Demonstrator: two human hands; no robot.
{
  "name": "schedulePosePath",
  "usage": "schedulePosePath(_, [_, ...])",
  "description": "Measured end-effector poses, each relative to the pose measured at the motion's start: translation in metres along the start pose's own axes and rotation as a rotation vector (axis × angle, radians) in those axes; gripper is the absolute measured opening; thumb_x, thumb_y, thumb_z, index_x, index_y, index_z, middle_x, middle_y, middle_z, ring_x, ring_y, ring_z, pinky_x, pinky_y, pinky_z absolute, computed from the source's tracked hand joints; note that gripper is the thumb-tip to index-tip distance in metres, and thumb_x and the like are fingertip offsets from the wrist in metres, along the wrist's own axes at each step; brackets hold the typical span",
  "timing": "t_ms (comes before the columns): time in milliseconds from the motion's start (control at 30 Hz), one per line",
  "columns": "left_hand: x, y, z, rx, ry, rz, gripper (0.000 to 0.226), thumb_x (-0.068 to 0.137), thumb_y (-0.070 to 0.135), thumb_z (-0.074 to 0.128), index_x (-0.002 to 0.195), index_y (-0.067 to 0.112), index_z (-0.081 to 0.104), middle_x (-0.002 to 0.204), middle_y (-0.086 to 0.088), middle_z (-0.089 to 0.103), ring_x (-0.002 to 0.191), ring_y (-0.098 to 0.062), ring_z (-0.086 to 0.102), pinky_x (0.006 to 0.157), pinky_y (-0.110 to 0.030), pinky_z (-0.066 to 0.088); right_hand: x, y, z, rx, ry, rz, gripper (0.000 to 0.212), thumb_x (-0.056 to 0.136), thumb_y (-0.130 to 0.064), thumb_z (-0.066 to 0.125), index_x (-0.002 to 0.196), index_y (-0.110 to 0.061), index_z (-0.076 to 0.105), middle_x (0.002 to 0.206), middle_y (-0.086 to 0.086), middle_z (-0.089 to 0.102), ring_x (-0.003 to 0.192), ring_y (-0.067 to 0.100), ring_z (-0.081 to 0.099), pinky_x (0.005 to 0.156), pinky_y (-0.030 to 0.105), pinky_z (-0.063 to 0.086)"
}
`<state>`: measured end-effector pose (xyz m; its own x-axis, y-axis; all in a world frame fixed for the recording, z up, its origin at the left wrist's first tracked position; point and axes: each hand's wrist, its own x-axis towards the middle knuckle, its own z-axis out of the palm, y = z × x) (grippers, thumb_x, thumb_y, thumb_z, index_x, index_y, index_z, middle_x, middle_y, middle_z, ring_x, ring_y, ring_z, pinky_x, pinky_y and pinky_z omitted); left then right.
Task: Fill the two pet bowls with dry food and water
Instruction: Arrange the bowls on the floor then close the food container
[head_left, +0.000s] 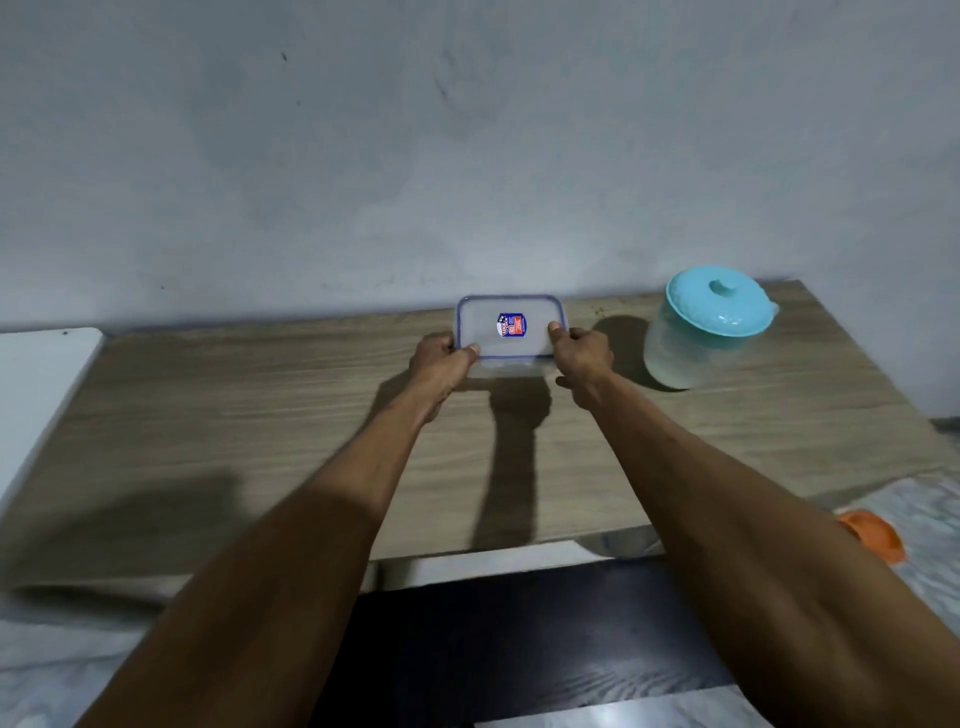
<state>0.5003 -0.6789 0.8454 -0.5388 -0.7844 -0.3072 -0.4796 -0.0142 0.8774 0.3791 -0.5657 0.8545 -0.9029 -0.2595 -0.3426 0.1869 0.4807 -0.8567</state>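
Note:
A clear rectangular plastic container (510, 326) with a blue-rimmed lid and a small sticker sits near the far edge of the wooden table (260, 426), close to the wall. My left hand (440, 364) grips its left front corner, thumb on the lid. My right hand (581, 359) grips its right side, thumb on the lid too. To the right stands a translucent jug with a turquoise lid (706, 327), apart from my hands. Its contents cannot be told. No pet bowl shows in view.
A grey wall rises right behind the table. A white surface (36, 395) adjoins the table's left end. An orange object (872, 535) lies low at the right, past the table's front edge. Dark flooring shows below my arms.

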Motion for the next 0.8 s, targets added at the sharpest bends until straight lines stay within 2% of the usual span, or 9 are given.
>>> schedulePosePath(67, [-0.023, 0.002, -0.006, -0.017, 0.011, 0.006, 0.025, 0.09, 0.025, 0.064, 0.11, 0.011, 0.073, 0.111, -0.015, 0.073, 0.087, -0.024, 0.068, 0.061, -0.024, 0.036, -0.019, -0.001, -0.01, 0.01, -0.012, -0.012, 0.039, 0.096, -0.038, 0.06, 0.111, -0.003, 0.069, 0.116, 0.017, 0.065, 0.103, 0.034, 0.061, 0.088, 0.053, 0.057])
schedulePosePath(133, [-0.047, 0.004, -0.011, -0.031, 0.021, 0.031, 0.021, 0.089, 0.024, 0.065, 0.104, 0.011, 0.074, 0.104, -0.013, 0.075, 0.078, -0.018, 0.062, 0.066, -0.025, 0.038, -0.04, 0.0, -0.022, 0.015, -0.027, -0.036, 0.039, 0.096, -0.038, 0.059, 0.11, -0.003, 0.069, 0.115, 0.019, 0.065, 0.103, 0.035, 0.062, 0.086, 0.053, 0.058])
schedulePosePath(200, [-0.074, 0.005, -0.015, -0.028, 0.047, 0.047, 0.017, 0.088, 0.025, 0.065, 0.097, 0.013, 0.074, 0.096, -0.015, 0.074, 0.074, -0.016, 0.056, 0.059, -0.025, 0.038, -0.062, 0.004, -0.036, 0.031, -0.039, -0.059, 0.04, 0.096, -0.038, 0.06, 0.111, -0.002, 0.068, 0.112, 0.019, 0.066, 0.103, 0.037, 0.064, 0.085, 0.054, 0.058])
schedulePosePath(267, [-0.107, 0.004, -0.016, -0.002, 0.078, 0.065, 0.017, 0.088, 0.026, 0.063, 0.092, 0.013, 0.073, 0.1, -0.021, 0.073, 0.067, -0.02, 0.055, 0.052, -0.025, 0.035, -0.088, 0.012, -0.053, 0.058, -0.054, -0.08, 0.042, 0.096, -0.037, 0.06, 0.114, 0.0, 0.067, 0.106, 0.017, 0.065, 0.102, 0.038, 0.064, 0.084, 0.054, 0.059])
schedulePosePath(333, [-0.14, 0.002, -0.015, 0.021, 0.089, 0.079, 0.015, 0.087, 0.028, 0.063, 0.084, 0.015, 0.069, 0.103, -0.022, 0.072, 0.073, -0.031, 0.065, 0.059, -0.026, 0.038, -0.114, 0.023, -0.071, 0.083, -0.077, -0.086, 0.043, 0.096, -0.037, 0.059, 0.118, 0.0, 0.065, 0.107, 0.016, 0.064, 0.098, 0.037, 0.065, 0.085, 0.055, 0.058])
schedulePosePath(400, [-0.173, -0.004, -0.014, 0.014, 0.098, 0.081, 0.016, 0.087, 0.03, 0.064, 0.081, 0.016, 0.066, 0.104, -0.021, 0.072, 0.078, -0.03, 0.066, 0.067, -0.028, 0.04, -0.14, 0.037, -0.088, 0.094, -0.096, -0.097, 0.042, 0.097, -0.038, 0.058, 0.118, -0.002, 0.065, 0.11, 0.017, 0.066, 0.09, 0.033, 0.065, 0.085, 0.055, 0.058])
schedulePosePath(533, [-0.224, -0.029, -0.016, -0.04, 0.133, 0.057, 0.019, 0.085, 0.032, 0.065, 0.092, 0.016, 0.071, 0.097, -0.013, 0.074, 0.098, -0.029, 0.07, 0.069, -0.028, 0.042, -0.186, 0.062, -0.107, 0.077, -0.123, -0.116, 0.04, 0.098, -0.037, 0.056, 0.119, -0.004, 0.064, 0.106, 0.015, 0.064, 0.09, 0.032, 0.064, 0.084, 0.052, 0.06])
schedulePosePath(700, [-0.27, -0.068, -0.016, -0.089, 0.163, 0.025, 0.027, 0.086, 0.03, 0.065, 0.107, 0.015, 0.073, 0.105, -0.011, 0.074, 0.088, -0.022, 0.066, 0.075, -0.03, 0.048, -0.224, 0.099, -0.106, 0.059, -0.115, -0.105, 0.037, 0.096, -0.038, 0.058, 0.112, -0.007, 0.069, 0.106, 0.013, 0.068, 0.096, 0.034, 0.067, 0.085, 0.047, 0.06])
schedulePosePath(800, [-0.292, -0.1, -0.015, -0.091, 0.199, 0.035, 0.027, 0.087, 0.029, 0.065, 0.11, 0.018, 0.073, 0.092, 0.001, 0.071, 0.086, -0.017, 0.063, 0.086, -0.035, 0.055, -0.239, 0.128, -0.096, 0.033, -0.087, -0.096, 0.035, 0.098, -0.037, 0.056, 0.114, -0.009, 0.07, 0.102, 0.005, 0.063, 0.097, 0.022, 0.059, 0.087, 0.026, 0.045])
